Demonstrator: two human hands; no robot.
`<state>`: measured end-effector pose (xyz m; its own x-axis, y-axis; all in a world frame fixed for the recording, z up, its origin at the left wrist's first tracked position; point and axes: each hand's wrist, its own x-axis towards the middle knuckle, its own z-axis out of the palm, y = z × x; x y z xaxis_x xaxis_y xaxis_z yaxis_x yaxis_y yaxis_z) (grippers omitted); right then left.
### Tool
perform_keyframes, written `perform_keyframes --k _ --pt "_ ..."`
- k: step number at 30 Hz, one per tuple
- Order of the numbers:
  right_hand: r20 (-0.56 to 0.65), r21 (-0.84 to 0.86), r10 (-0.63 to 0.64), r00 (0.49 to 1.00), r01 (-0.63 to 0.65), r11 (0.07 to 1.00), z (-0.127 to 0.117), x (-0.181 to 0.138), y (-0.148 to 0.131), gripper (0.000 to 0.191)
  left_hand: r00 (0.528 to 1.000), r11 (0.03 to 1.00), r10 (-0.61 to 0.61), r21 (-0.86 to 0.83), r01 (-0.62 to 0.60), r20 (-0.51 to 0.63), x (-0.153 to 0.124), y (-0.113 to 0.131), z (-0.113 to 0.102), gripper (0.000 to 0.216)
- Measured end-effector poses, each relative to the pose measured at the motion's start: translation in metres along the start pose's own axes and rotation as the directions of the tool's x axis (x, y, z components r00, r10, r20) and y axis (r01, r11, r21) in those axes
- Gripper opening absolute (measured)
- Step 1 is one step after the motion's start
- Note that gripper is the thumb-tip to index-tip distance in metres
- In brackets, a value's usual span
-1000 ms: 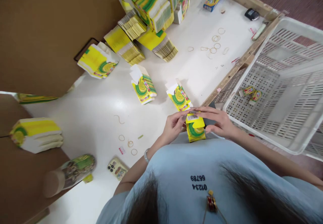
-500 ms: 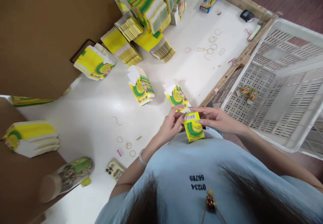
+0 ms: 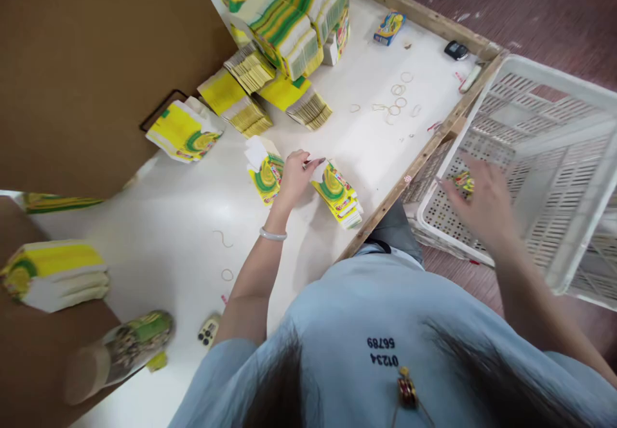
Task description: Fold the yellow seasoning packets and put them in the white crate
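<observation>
While my left hand [image 3: 295, 176] reaches to 12 o'clock, its fingers narrow on the white flap of a flat carton [image 3: 337, 191] on the counter [image 3: 193, 235], my right hand [image 3: 482, 204] hangs spread and empty over the crate [image 3: 578, 177] at 2 o'clock. A folded box [image 3: 463, 181] lies inside it, just under my fingertips — blurred. I judge this the fetch-a-blank step — next comes lifting one carton only.
</observation>
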<state>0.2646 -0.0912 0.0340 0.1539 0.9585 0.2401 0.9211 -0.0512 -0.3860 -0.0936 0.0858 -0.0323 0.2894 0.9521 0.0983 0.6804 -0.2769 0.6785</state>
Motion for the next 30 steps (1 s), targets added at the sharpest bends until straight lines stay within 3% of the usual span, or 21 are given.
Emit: perform_keyframes --k 3,5,10,14,17,22,26,30 --pt "-0.021 0.245 -0.133 0.991 0.134 0.96 0.045 0.011 -0.048 0.055 0.977 0.977 0.207 0.058 -0.204 -0.055 -0.009 0.012 -0.016 0.037" --pt "-0.08 0.376 -0.209 0.975 0.224 0.899 0.076 0.022 -0.085 0.057 0.961 0.964 0.264 0.055 -0.26 -0.079 -0.02 0.026 -0.025 0.049" --pt "-0.113 0.554 -0.245 0.963 0.266 0.789 0.121 0.04 -0.153 0.054 0.983 0.981 0.129 -0.126 -0.146 -0.131 -0.049 0.066 -0.039 0.064" --pt "-0.163 0.606 -0.232 0.959 0.283 0.744 0.122 0.032 -0.161 0.032 0.973 0.958 0.033 -0.271 -0.096 -0.228 -0.069 0.093 -0.041 0.056" --pt "-0.178 0.581 -0.258 0.95 0.313 0.752 0.113 0.024 -0.153 0.031 0.96 0.928 0.023 -0.35 -0.123 -0.279 -0.081 0.104 -0.035 0.052" --pt "-0.104 0.583 -0.313 0.944 0.313 0.75 0.101 0.015 -0.144 0.037 0.934 0.926 0.046 -0.335 -0.172 -0.353 -0.089 0.105 -0.024 0.051" --pt "-0.142 0.639 -0.248 0.958 0.28 0.717 0.095 0.012 -0.145 0.033 0.933 0.882 0.131 -0.391 -0.265 -0.335 -0.091 0.099 -0.014 0.033" --pt "-0.174 0.66 -0.139 0.975 0.221 0.718 0.087 0.012 -0.155 0.039 0.938 0.733 0.283 -0.586 -0.347 -0.203 -0.105 0.095 0.014 0.091"
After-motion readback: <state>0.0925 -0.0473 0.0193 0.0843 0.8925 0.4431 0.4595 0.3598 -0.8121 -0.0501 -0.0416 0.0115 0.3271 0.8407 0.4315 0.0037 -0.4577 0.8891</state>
